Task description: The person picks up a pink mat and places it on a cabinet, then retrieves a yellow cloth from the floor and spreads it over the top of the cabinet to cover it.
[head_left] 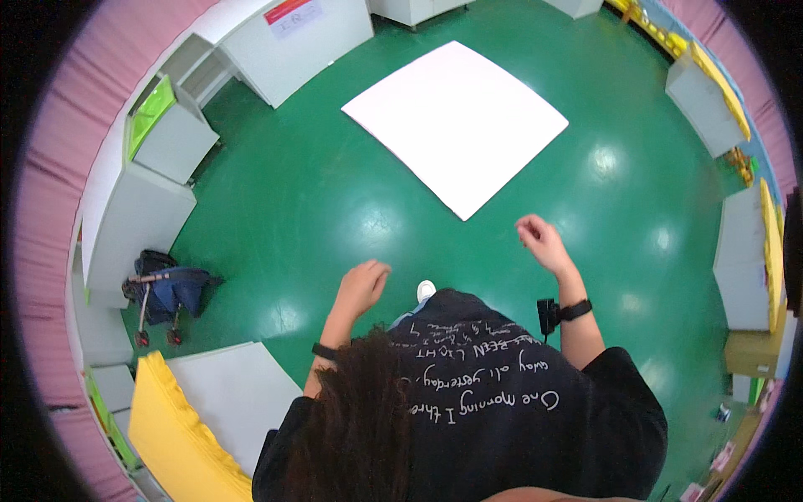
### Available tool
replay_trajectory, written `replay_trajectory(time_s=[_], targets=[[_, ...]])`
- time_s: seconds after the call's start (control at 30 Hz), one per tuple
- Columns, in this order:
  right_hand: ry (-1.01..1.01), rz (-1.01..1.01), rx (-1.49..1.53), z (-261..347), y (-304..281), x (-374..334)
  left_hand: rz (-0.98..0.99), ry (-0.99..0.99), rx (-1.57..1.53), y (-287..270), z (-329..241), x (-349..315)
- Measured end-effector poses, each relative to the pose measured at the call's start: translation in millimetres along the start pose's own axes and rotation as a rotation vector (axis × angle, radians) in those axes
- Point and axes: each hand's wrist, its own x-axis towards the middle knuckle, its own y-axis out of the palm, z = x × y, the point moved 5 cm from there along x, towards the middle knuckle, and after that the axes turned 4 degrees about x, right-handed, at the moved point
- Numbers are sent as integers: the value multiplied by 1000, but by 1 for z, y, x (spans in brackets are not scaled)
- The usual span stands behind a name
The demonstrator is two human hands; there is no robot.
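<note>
My left hand (362,285) is in the air over the green floor, its fingers loosely curled together with nothing visible in them. Farther forward, my right hand (542,243) is also up in the air, fingers bent inward and no object showing. Ahead of both hands is a large white square panel (460,125), one corner pointing toward me; whether it is a tabletop or a board cannot be made out. The right hand is closest to its near corner and apart from it. A black band with a small black device (548,315) is on my right wrist, and a dark band (324,351) circles the left.
Green glossy floor (276,209) surrounds me. White cabinets (138,222) line the left, and a folded blue stroller (174,289) stands before them. A yellow-covered white unit (180,418) is close at lower left. More yellow-topped units (711,100) stand along the right.
</note>
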Motion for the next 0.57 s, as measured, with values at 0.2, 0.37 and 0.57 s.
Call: replay_trajectory(time_s=[0.2, 0.37, 0.57], targets=[[112, -14, 167, -36, -6, 103, 170, 124, -4, 5, 44, 152], [267, 5, 182, -123, -1, 208, 285, -60, -310, 52, 127, 266], [443, -28, -165, -309, 23, 334, 626, -565, -555, 151, 326, 362]])
